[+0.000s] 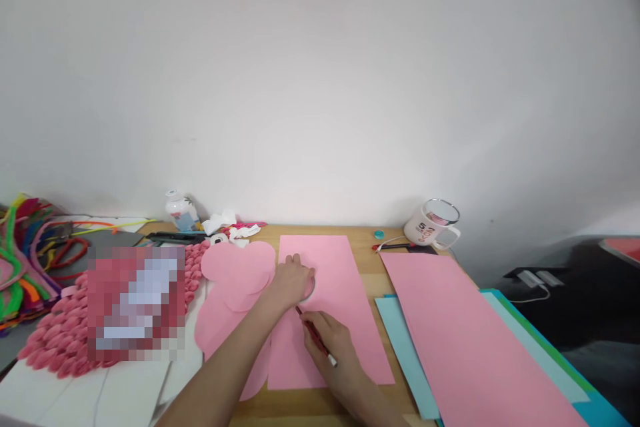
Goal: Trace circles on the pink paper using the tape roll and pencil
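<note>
A sheet of pink paper (350, 307) lies on the wooden desk before me. My left hand (294, 281) rests on it, fingers bent and pressing down a small round piece (310, 288) with a dark rim. Most of that piece is hidden under the hand, so its kind is unclear. My right hand (333, 343) grips a dark red pencil (320, 339) with a white end; its tip touches the paper near the lower edge of the round piece. Just left of the sheet lie pink cut-out paper shapes (230, 317) with rounded, scalloped edges, partly covered by my left forearm.
More pink sheets (465, 333) and blue paper (407, 347) lie at right. A white mug (425, 225) stands behind them. Leftward are a pink knobbly piece (55, 340), a utility knife (177, 238), a white bottle (181, 210) and colourful pipe cleaners (23, 260).
</note>
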The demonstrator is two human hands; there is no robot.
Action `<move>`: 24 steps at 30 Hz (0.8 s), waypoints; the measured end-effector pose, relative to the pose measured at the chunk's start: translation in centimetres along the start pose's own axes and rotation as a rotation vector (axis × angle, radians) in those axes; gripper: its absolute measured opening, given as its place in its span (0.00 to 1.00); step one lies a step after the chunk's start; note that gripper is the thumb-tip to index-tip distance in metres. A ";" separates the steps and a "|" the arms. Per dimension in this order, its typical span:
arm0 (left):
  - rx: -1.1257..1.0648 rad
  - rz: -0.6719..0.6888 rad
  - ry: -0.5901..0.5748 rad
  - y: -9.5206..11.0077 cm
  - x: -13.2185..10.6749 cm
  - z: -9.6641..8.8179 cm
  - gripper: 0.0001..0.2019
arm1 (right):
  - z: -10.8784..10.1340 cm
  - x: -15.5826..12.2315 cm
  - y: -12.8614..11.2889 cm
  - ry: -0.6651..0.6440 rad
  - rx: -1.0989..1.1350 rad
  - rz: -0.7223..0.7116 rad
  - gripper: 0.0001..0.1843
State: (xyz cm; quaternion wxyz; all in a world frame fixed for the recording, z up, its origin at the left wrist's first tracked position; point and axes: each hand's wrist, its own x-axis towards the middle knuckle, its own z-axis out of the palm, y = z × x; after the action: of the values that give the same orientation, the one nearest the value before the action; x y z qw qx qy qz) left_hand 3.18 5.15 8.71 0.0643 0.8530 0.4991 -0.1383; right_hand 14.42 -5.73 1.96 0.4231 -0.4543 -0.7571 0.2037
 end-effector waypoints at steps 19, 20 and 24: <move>0.023 0.002 -0.057 -0.4 0.5 -0.6 0.27 | 3.6 0.8 0.1 0.043 -0.101 -0.030 0.15; 0.026 0.004 -0.051 -0.4 0.5 -0.6 0.26 | 3.9 0.9 0.2 0.037 -0.128 -0.035 0.16; 0.027 0.007 -0.040 -0.5 0.7 -0.3 0.26 | 4.7 1.4 0.6 0.008 -0.267 -0.062 0.15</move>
State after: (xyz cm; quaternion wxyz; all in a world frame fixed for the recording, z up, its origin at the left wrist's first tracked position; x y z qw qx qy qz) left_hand 3.13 6.00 8.80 0.0634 0.8526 0.4927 -0.1618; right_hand 10.51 -3.93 -0.44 0.3680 -0.4837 -0.7895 0.0858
